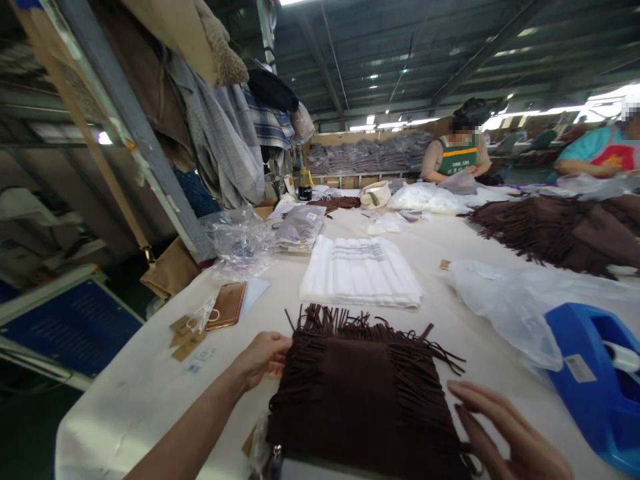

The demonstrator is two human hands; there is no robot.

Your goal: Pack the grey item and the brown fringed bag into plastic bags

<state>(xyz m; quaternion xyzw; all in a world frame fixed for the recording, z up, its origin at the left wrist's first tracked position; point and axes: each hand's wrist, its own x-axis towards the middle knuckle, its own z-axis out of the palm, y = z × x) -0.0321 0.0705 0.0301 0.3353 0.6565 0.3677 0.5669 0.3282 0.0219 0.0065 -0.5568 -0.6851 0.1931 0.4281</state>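
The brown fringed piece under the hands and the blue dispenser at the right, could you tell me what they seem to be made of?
The brown fringed piece looks like matte suede-like fabric: soft nap, cut strips. The blue dispenser looks like moulded plastic: smooth, slightly glossy.

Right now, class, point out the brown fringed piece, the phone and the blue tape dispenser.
brown fringed piece [365,393]: head view, middle of its plain panel.
phone [227,305]: head view, centre of its back.
blue tape dispenser [595,373]: head view, upper blue body.
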